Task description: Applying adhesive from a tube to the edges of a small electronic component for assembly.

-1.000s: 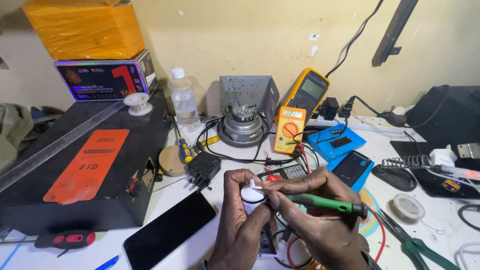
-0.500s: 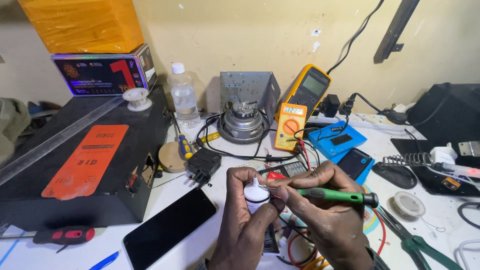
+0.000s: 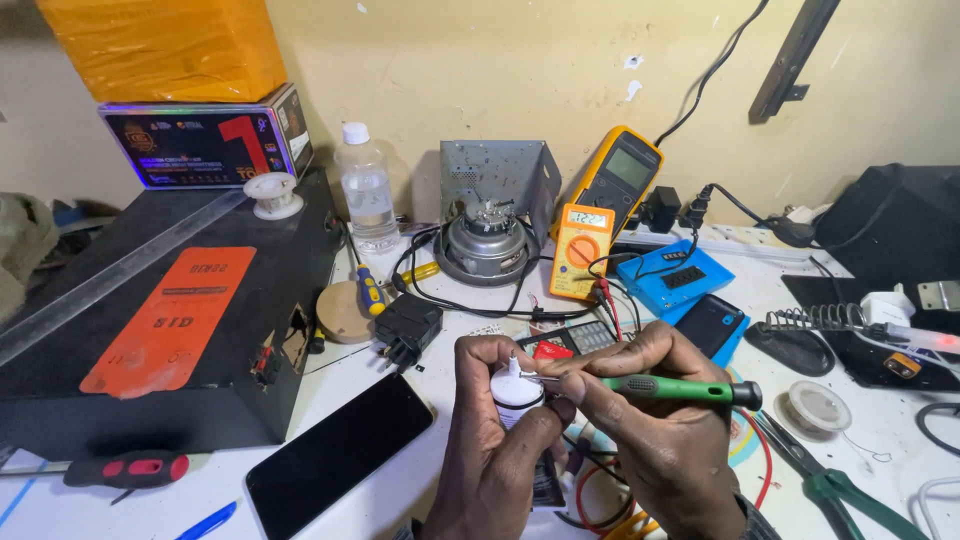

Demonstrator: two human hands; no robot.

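Head view showed the left hand (image 3: pixel 490 440) curled around a small white round bottle (image 3: pixel 517 392), fingers and thumb pinching its sides and holding it upright above the white workbench (image 3: pixel 400 500). The right hand (image 3: pixel 660 440) was closed in a pen-like pinch on a green-handled screwdriver (image 3: pixel 672 388), which lay nearly level with its thin tip at the bottle's nozzle (whether tip and nozzle touched could not be told). Both hands sat close together at the bench's front edge. A dark phone (image 3: pixel 340 455) lay face up just left of the left hand. Behind the hands stood 2 multimeters, an orange one (image 3: pixel 582 250) and a larger yellow one (image 3: pixel 620 180). A red-handled screwdriver (image 3: pixel 128 468) rested far left.
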